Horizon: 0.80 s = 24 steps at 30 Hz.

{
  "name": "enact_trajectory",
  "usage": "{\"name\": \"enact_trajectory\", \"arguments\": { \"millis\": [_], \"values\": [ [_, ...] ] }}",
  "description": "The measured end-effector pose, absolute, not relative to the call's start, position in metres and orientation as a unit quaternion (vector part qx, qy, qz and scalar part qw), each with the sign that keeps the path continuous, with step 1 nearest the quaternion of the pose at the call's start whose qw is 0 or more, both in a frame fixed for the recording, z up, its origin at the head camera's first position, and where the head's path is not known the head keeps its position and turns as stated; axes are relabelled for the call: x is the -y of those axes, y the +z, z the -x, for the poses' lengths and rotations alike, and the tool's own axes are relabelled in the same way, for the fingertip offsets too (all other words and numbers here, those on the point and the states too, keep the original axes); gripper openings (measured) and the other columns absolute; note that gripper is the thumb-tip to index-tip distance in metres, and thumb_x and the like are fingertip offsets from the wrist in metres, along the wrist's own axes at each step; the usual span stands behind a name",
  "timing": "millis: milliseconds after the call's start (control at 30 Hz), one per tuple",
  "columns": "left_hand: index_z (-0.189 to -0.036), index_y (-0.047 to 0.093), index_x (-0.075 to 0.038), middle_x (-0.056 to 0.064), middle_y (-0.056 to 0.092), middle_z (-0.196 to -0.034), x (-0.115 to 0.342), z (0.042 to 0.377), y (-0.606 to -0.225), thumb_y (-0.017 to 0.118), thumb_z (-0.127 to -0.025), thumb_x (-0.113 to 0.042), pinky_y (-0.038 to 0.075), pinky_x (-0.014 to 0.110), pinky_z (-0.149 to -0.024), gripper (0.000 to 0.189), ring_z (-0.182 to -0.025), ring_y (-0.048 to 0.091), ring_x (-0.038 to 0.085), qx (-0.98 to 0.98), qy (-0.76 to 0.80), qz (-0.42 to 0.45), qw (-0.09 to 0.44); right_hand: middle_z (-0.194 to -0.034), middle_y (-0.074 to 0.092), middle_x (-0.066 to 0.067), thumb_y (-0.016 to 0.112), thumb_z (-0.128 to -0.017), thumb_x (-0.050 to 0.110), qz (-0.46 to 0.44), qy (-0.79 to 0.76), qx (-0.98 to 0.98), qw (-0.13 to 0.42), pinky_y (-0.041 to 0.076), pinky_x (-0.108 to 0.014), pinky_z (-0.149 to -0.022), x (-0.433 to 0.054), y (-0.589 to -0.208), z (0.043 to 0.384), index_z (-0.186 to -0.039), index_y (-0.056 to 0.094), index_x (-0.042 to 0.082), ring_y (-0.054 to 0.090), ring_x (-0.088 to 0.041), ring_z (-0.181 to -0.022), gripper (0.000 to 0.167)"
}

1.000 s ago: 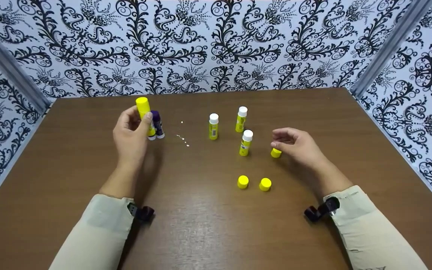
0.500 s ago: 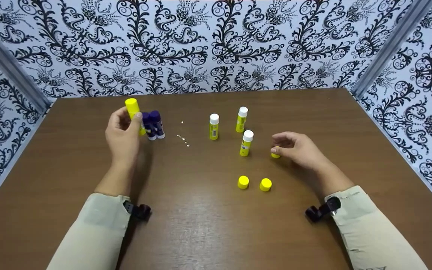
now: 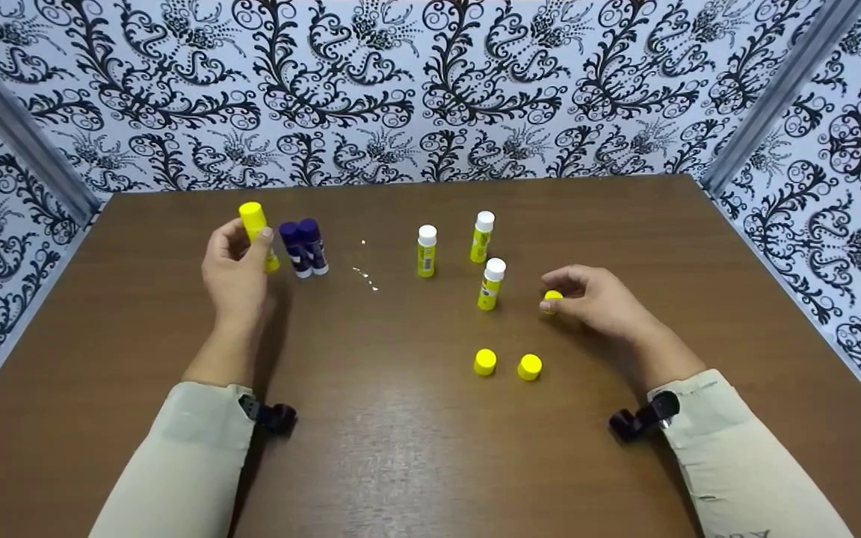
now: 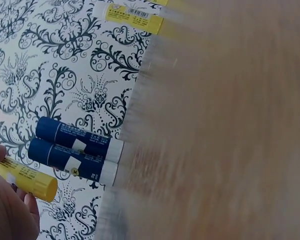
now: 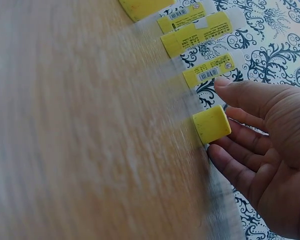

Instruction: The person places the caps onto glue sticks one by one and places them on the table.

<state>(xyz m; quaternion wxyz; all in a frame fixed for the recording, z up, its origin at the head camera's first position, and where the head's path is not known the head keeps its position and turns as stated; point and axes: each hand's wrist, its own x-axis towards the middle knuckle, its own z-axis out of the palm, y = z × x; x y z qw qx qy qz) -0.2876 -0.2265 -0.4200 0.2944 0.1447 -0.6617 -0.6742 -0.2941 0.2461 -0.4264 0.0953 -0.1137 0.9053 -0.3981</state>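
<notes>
Head view: a person's two hands over a brown desk (image 3: pixel 400 463), patterned wallpaper (image 3: pixel 423 90) behind.
Left hand (image 3: pixel 235 280): at the left of the desk, fingers and thumb gripping a yellow stick (image 3: pixel 253 219).
Grip: the yellow stick is tilted slightly; the left wrist view shows its lower end lifted above the desk.
Dark pair: two dark sticks (image 3: pixel 296 248) stand upright, touching each other, just right of the yellow stick, white ends down.
Right hand (image 3: pixel 601 299): at the right of the desk, fingers loosely bent around a yellow cap (image 3: pixel 553 297) on the desk; the right wrist view shows the thumb apart from it. Whether the other fingers touch it, I cannot tell.
White tops: three white-topped sticks (image 3: pixel 489 293) stand upright, apart from each other, between the hands.
Nearer the person: two more caps (image 3: pixel 485 363), side by side but not touching.
Specks: a few white specks (image 3: pixel 365 276) right of the dark sticks.
Wrists: pale sleeves (image 3: pixel 176 467), a black device (image 3: pixel 277 420) at each cuff.
</notes>
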Motion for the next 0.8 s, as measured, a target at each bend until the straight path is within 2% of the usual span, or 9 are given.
{"name": "enact_trajectory", "arguments": {
  "millis": [533, 800],
  "values": [
    [-0.13, 0.063, 0.002, -0.003, 0.062, -0.104, 0.235, 0.293, -0.427, 0.074, -0.096, -0.012, 0.055, 0.022, -0.089, 0.038, -0.097, 0.059, 0.01, 0.689, -0.656, -0.174, 0.256, -0.126, 0.069, -0.012, 0.083, -0.09, 0.025, 0.11, -0.398, -0.906, 0.096, 0.051, -0.019, -0.083, -0.246, -0.431, 0.297, -0.132, 0.069, 0.007, 0.062, -0.024, -0.105, 0.048],
    [-0.135, 0.063, -0.001, 0.008, 0.065, -0.121, 0.238, 0.293, -0.428, 0.073, -0.097, -0.014, 0.055, 0.024, -0.098, 0.042, -0.108, 0.061, 0.013, 0.708, -0.647, -0.19, 0.208, -0.121, 0.069, -0.015, 0.083, -0.089, 0.024, 0.116, -0.401, -0.904, 0.09, 0.052, -0.02, -0.072, -0.246, -0.429, 0.295, -0.13, 0.07, 0.005, 0.061, -0.022, -0.096, 0.047]
  ]
}}
